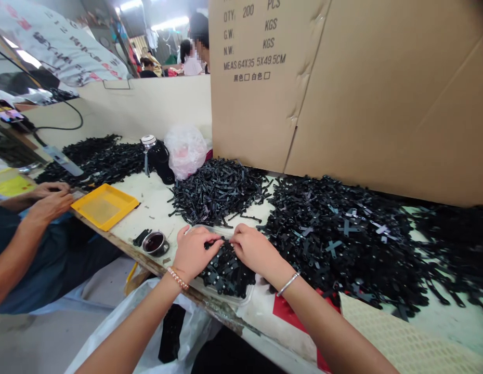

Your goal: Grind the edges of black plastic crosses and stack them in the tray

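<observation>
head view: the left hand has thumb and forefinger pressed together, and the right hand pinches likewise just opposite, the fingertips of both close to each other on a small black piece; the fingers hide most of it, so its shape cannot be told. it is held just above the far part of a clear shallow tray, which is heaped with black parts bearing small shiny round dots. the tray sits at the near edge of the worktable. a beaded bracelet circles the left wrist and a silver bangle the right.

left of the tray stands a small round container with dark contents, a few black strips just beside it. beyond the hands lies a pile of narrow black strips; to the right spreads a larger pile of black cross-shaped pieces, several showing a paler face. a red sheet lies partly under the right forearm, near a pale textured mat.

farther out, a yellow tray rests near a co-worker's hands at left. a dark bottle stands beside a translucent plastic bag, and a big printed carton rises behind the piles.
</observation>
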{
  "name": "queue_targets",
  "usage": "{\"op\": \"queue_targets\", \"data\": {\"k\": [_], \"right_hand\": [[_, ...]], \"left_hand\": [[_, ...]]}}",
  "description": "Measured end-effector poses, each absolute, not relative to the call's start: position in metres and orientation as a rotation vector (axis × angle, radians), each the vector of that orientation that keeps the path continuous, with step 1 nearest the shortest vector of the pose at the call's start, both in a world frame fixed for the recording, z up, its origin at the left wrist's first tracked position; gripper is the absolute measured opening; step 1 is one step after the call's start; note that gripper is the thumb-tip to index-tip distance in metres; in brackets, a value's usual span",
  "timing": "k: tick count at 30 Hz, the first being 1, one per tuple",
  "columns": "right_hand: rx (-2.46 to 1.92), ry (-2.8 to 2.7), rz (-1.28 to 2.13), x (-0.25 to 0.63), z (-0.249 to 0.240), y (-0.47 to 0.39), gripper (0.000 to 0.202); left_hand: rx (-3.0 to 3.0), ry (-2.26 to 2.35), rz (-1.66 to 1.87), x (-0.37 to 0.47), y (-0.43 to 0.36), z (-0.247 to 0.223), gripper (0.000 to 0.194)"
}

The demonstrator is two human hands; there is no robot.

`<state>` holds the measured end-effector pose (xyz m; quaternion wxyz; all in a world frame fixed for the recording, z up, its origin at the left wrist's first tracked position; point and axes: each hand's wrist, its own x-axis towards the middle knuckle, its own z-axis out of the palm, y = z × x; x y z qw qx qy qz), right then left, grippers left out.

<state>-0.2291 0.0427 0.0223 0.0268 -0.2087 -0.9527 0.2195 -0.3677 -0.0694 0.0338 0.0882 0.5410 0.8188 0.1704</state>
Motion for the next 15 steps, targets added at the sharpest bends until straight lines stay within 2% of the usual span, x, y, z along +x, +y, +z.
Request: {"op": "queue_targets", "data": {"k": [5, 8, 11, 15], "right_hand": [[-0.562, -2.947, 0.583, -0.231, 0.028, 0.043, 0.023], [-0.502, -2.699, 0.718, -0.215, 0.054, 0.040, 0.032], [-0.341, -2.360, 1.075, -0.180, 0.089, 0.017, 0.031], [-0.004, -2.176, 1.962, -0.151, 0.097, -0.041, 0.020]], "left_hand": [[1.665, 2.439, 0.417, -0.365, -0.068, 0.032, 0.022], [1.713, 2.447, 0.456, -0.365, -0.072, 0.040, 0.025], [1.846, 2.396, 0.678, -0.360, -0.078, 0.075, 0.026], [1.927, 2.301, 1.442, -0.328, -0.085, 0.163, 0.019]]}}
